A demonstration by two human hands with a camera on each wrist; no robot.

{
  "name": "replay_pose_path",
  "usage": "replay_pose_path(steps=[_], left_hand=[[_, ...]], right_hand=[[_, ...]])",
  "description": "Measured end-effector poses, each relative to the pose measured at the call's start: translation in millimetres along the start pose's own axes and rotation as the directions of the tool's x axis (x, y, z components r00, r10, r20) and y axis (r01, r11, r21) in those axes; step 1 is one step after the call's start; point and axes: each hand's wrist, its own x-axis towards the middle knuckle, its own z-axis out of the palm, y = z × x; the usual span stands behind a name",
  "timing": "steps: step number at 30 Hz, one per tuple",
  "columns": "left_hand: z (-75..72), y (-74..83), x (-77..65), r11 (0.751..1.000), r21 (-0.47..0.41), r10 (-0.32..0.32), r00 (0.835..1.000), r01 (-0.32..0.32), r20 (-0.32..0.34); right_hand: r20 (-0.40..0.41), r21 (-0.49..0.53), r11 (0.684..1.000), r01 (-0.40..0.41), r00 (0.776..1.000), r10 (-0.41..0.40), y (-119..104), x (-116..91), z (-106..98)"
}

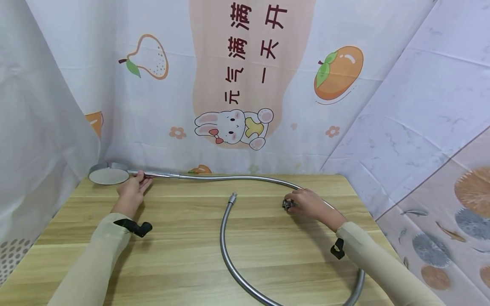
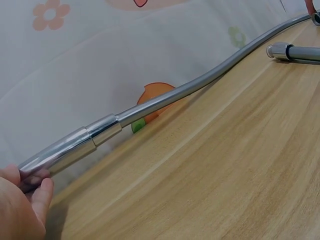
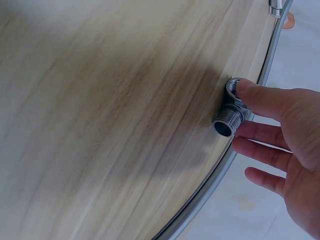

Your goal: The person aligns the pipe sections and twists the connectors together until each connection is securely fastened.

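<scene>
My left hand (image 1: 132, 188) grips the chrome handle of a shower head (image 1: 109, 174) at the table's back left; its round white face points toward me. In the left wrist view the handle (image 2: 65, 150) lies between thumb and fingers, its far end joined to a metal hose (image 2: 165, 100). On the right, my right hand (image 1: 306, 203) pinches a small threaded chrome pipe fitting (image 3: 229, 120) between thumb and fingertips. Two threaded openings show on it in the right wrist view. The other fingers spread apart from it.
The hose runs along the table's back edge, passes beneath my right arm and loops through the front. Its loose end (image 1: 232, 198) lies mid-table with a chrome connector. A printed curtain (image 1: 153, 119) hangs right behind the wooden table (image 1: 176, 238).
</scene>
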Motion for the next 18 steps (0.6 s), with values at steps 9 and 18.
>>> replay_pose_path(steps=[9,18], left_hand=[[-15.1,8.6,11.0,0.985,-0.082,-0.129,0.958,0.155,0.257],[-21.8,10.8,15.9,0.966,-0.086,-0.202,0.922,0.243,0.329]], right_hand=[[0.007,-0.004,1.000,-0.017,1.000,0.017,0,2,3],[0.016,0.007,1.000,-0.028,0.999,0.028,-2,3,3]])
